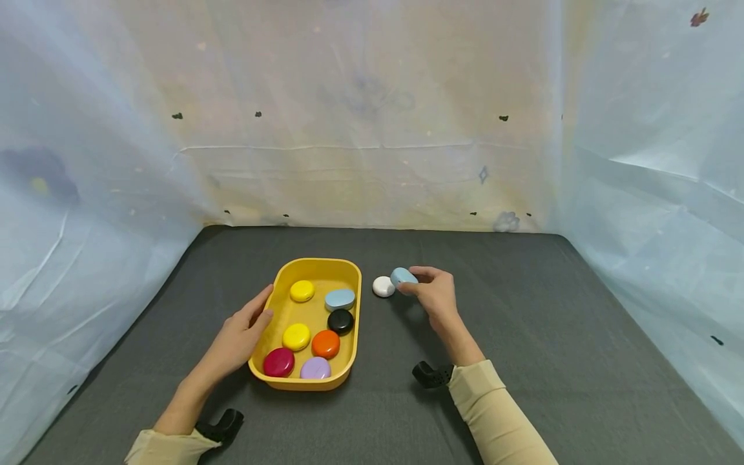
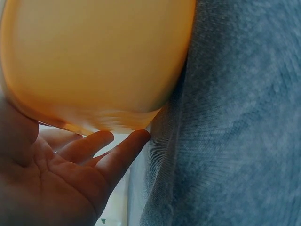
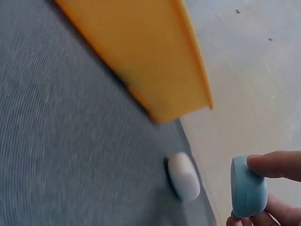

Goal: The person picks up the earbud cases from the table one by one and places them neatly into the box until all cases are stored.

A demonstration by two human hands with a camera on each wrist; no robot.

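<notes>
My right hand (image 1: 433, 294) pinches a light blue oval piece (image 3: 247, 186), smooth with rounded edges, between thumb and fingers, above the table to the right of the yellow tray (image 1: 356, 336). A white rounded piece (image 1: 382, 287) lies on the table just beside it. At the tray's left side, my left hand (image 1: 239, 336) rests against the wall and rim with fairly straight fingers. Inside the tray lie several smooth pieces: two yellow ones (image 1: 296, 336), a light blue oval (image 1: 340, 299), a black (image 1: 340, 321), an orange (image 1: 325, 344), a crimson (image 1: 279, 362) and a lilac one (image 1: 316, 368).
A dark grey cloth (image 1: 523, 323) covers the table. Pale patterned sheeting (image 1: 372, 129) hangs behind it and along both sides. Black bands (image 1: 433, 374) sit at both wrists, beside beige sleeves (image 1: 494, 413).
</notes>
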